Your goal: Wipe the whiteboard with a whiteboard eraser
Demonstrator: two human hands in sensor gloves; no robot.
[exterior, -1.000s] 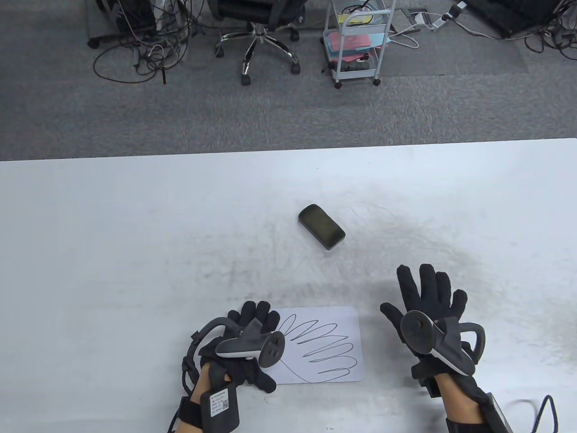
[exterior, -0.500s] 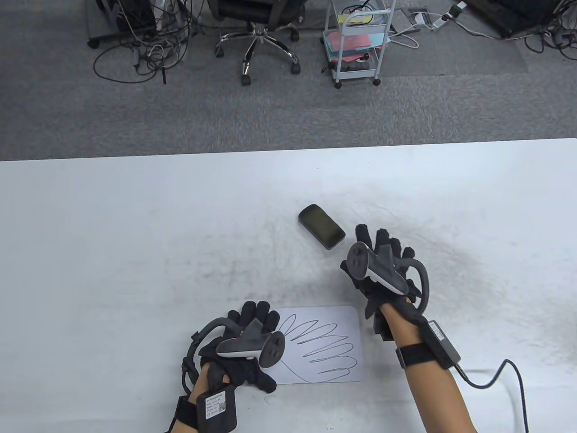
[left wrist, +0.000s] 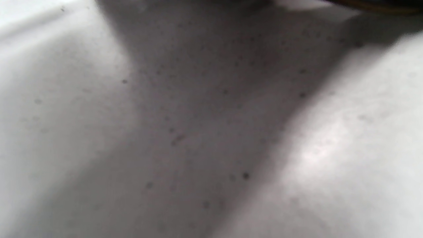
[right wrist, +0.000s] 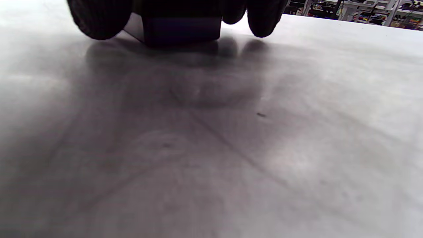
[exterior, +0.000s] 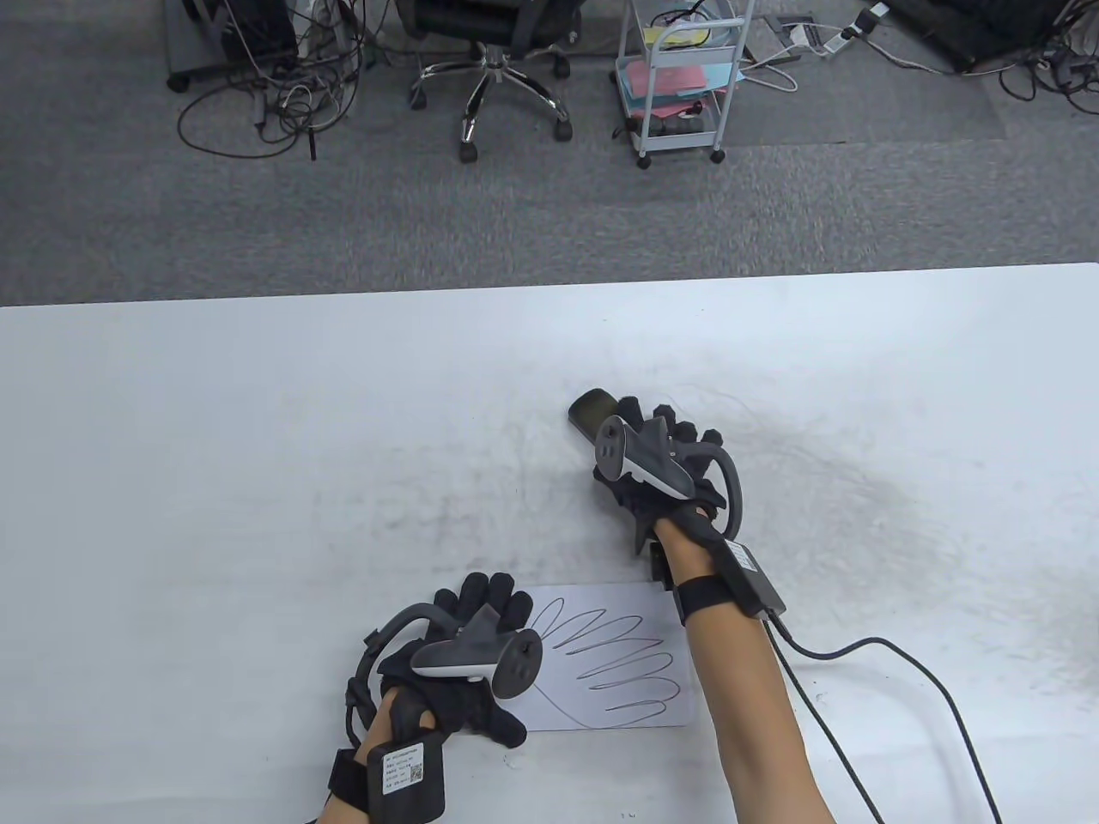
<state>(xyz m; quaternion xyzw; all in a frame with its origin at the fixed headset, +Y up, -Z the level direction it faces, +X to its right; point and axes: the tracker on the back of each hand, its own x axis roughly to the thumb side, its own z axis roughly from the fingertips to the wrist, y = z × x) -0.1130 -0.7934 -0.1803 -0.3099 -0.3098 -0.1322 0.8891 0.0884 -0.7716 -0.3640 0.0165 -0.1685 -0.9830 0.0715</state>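
A small white whiteboard (exterior: 631,622) with black looping scribbles lies near the table's front edge. My left hand (exterior: 481,605) rests on its left edge, fingers spread flat. The dark whiteboard eraser (exterior: 588,406) lies on the table beyond the board; only its far end shows under my right hand (exterior: 652,433). In the right wrist view the eraser (right wrist: 181,28) sits on the table with my gloved fingers (right wrist: 99,19) down on both sides of it, gripping it. The left wrist view shows only blurred white surface.
The white table (exterior: 258,429) carries grey smudges to the right of the eraser. A cable (exterior: 901,661) trails from my right wrist across the table. Beyond the far edge stand an office chair (exterior: 489,69), a white cart (exterior: 678,77) and floor cables.
My right hand has moved from the front right of the table forward and left onto the eraser, and its fingers have closed around it. The left hand and whiteboard have not moved.
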